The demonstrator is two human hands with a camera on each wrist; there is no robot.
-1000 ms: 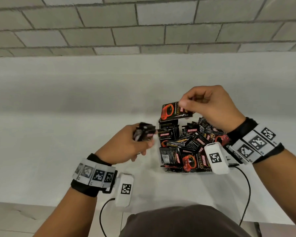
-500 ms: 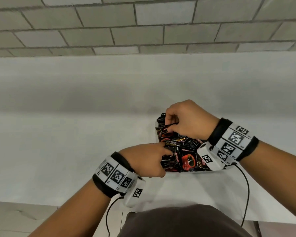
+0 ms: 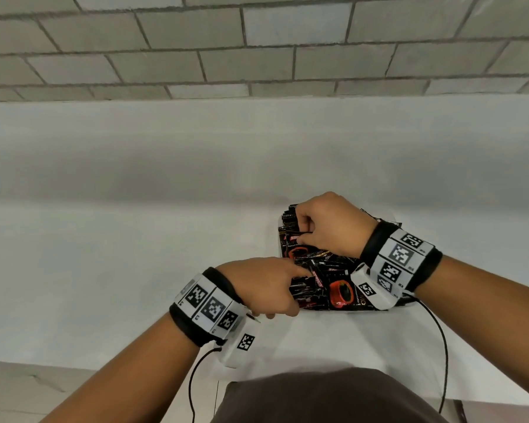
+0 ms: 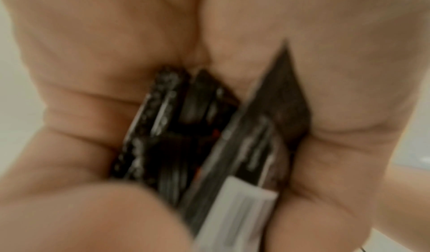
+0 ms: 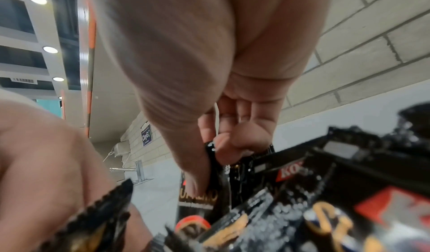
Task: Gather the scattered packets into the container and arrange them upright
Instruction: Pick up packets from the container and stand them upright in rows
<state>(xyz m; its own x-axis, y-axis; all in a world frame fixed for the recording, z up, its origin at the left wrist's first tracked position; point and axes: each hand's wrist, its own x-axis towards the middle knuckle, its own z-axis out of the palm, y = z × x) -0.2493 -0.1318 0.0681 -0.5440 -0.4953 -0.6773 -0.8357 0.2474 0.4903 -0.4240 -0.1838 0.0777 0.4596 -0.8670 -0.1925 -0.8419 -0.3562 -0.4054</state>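
- The container (image 3: pixel 280 230) stands on the white tabletop (image 3: pixel 135 270), at about 3 o'clock from the middle of the head view; only thin pieces of its pale rim show around the dark load.
- It is full of black and red packets (image 3: pixel 333 270). Many lie flat or tilted over each other at the near side, and a few stand on edge at the far left corner.
- The right hand (image 3: pixel 330 227) is over the far part of the container, at 12 o'clock of the heap. Its fingers (image 5: pixel 223 149) are curled, and the thumb and fingers pinch the top edge of one upright packet (image 5: pixel 210 188), which stands against the left wall of the container.
- The left hand (image 3: pixel 263 285) is at the near left edge of the container, at about 8 o'clock of the heap. Its fingers (image 4: pixel 81 109) are closed around a small bundle of packets (image 4: pixel 186 136), pressed together between the fingers and the palm; the left wrist view is blurred, so I cannot count them.
- The two hands are near each other but do not touch.
- A grey block wall (image 3: pixel 257 41) rises behind the tabletop.
- Both wrists carry bands with black and white markers (image 3: pixel 397 254) and a thin black cable (image 3: pixel 440 346).
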